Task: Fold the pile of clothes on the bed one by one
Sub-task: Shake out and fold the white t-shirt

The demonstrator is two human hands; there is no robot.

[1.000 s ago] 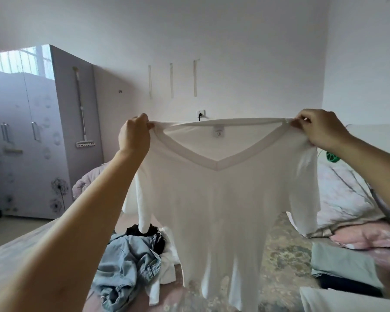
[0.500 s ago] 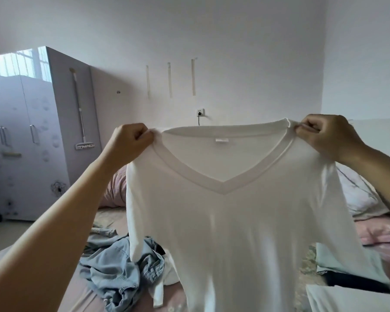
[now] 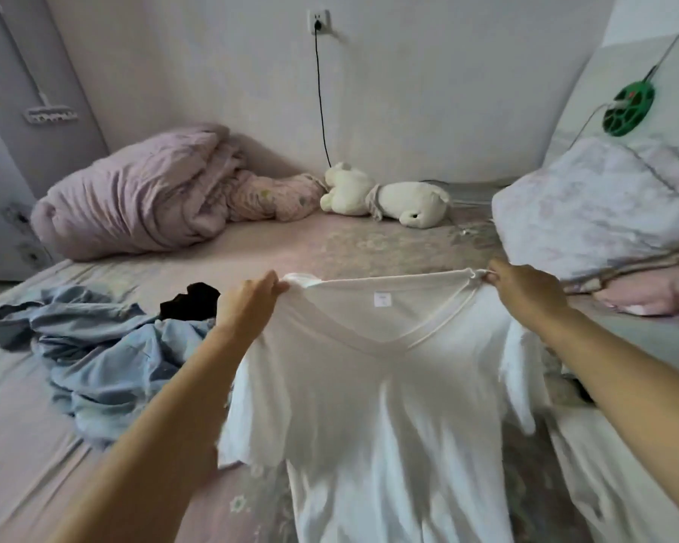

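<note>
A white V-neck T-shirt (image 3: 373,393) is stretched out between my hands, low over the bed (image 3: 275,248), its front facing up and its hem running toward me. My left hand (image 3: 247,307) pinches the left shoulder; my right hand (image 3: 526,291) pinches the right shoulder. To the left lies the unfolded pile: a crumpled light-blue denim garment (image 3: 95,350) with a black piece (image 3: 191,305) behind it. The shirt's lower part runs out of view.
A rolled pink quilt (image 3: 134,201) and a white plush toy (image 3: 381,197) lie at the wall side. A flowered pillow (image 3: 596,205) sits at the right, with folded clothes (image 3: 620,468) below it. A green cable reel (image 3: 628,109) hangs on the headboard.
Both hands have lowered the shirt from hanging upright in front of me down toward the bed. My view has tipped downward with it.
</note>
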